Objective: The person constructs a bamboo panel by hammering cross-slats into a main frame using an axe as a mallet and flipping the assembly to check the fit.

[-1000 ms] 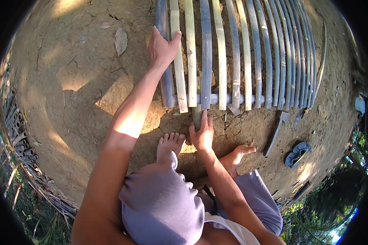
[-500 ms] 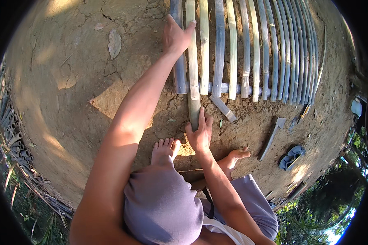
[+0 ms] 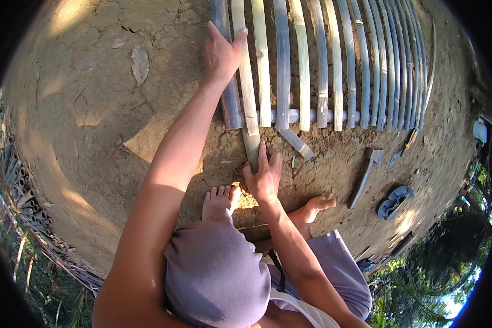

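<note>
A row of split bamboo slats point(image 3: 282, 71) lies across a round bamboo crosspiece point(image 3: 294, 115). My left hand point(image 3: 222, 54) is at the left side of the row, its fingers curled at the outer dark slat point(image 3: 230, 104) and its thumb on the pale slat point(image 3: 248, 93) beside it. Those fingertips are partly hidden. Below the pale slat's near end, my right hand point(image 3: 265, 177) grips a short flat bamboo piece point(image 3: 251, 150), index finger stretched along it. The piece's far end passes under the pale slat. Another short bamboo offcut point(image 3: 299, 145) lies slanted on the soil to the right.
A hatchet-like tool with a dark handle point(image 3: 361, 186) lies on the dirt at right, near a pair of dark sandals point(image 3: 394, 202). A small orange-handled tool point(image 3: 410, 139) rests by the row's right end. Bamboo poles point(image 3: 33, 202) are piled at far left.
The view has shifted slightly, so the slats appear farther left. Both hands keep their places on the bamboo, with little visible movement against it.
</note>
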`<state>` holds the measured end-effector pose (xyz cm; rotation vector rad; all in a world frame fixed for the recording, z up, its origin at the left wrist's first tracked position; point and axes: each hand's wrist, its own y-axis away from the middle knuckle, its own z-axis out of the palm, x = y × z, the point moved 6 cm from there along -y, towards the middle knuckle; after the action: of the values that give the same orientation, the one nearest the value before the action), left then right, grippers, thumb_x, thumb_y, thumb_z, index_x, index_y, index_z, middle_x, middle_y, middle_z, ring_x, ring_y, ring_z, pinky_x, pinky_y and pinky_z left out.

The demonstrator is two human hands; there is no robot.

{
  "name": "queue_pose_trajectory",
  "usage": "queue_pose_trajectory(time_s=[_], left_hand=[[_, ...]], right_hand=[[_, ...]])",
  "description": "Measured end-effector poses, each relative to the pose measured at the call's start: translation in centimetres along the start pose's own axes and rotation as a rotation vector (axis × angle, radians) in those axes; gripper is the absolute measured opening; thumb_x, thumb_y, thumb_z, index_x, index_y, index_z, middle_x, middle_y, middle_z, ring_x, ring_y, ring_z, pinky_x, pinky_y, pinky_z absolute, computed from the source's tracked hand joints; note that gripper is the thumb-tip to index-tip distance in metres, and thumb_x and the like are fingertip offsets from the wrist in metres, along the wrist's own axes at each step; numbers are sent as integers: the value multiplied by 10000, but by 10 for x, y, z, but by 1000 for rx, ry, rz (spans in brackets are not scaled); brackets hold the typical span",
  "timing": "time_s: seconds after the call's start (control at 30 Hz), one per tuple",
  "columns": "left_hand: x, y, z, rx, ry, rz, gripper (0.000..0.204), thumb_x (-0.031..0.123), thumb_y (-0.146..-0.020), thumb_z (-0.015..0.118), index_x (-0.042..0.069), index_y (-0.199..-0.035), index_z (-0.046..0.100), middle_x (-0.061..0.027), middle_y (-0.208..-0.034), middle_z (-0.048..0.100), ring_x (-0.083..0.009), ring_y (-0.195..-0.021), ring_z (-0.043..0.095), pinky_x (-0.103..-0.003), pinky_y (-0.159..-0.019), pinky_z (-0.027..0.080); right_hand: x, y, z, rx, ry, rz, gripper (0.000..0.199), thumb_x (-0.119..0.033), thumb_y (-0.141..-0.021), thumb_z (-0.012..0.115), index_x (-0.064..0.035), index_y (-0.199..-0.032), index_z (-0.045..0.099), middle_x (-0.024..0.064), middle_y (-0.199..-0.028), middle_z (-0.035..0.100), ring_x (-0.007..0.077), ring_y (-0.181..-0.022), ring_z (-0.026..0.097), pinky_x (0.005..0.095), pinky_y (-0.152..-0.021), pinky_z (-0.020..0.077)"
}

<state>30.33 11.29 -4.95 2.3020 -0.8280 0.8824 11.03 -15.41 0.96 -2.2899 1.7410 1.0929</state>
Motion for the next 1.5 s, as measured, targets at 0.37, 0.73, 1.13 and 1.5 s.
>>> queue_pose_trajectory(time_s=[0.37,0.73,1.13,1.5], left_hand=[[-6,-4,-2,23,-61,37,1060,629,-933,682,-145,-1539,285,-374,-1451,517,-480,-1355,537,-475,-1150,437],[-17,-6,4,74,-111,96,1066,679,-902,682,-138,-1505,358,-371,-1368,589,-485,-1277,601,-481,-1091,476],[-5,-4,-1,28,-70,84,1057,675,-905,680,-132,-1507,357,-368,-1347,606,-488,-1260,611,-479,-1090,478],[-9,6,-4,-55,-203,-24,1090,689,-909,667,-62,-1587,259,-398,-1423,530,-447,-1358,552,-511,-1092,469]], right_hand=[[-3,5,3,-15,10,18,785,-151,-838,729,60,-1532,428,223,-1253,515,410,-1103,523,499,-959,481],[-13,-5,-14,34,16,43,665,-173,-879,783,22,-1466,536,191,-1232,569,388,-1090,562,478,-921,508],[-11,-51,-13,275,-365,37,311,-81,-879,796,-17,-1167,701,167,-1006,673,367,-909,664,435,-804,539],[-10,-52,-24,172,-502,204,240,-82,-879,802,1,-1101,764,157,-914,703,312,-792,699,405,-720,549]])
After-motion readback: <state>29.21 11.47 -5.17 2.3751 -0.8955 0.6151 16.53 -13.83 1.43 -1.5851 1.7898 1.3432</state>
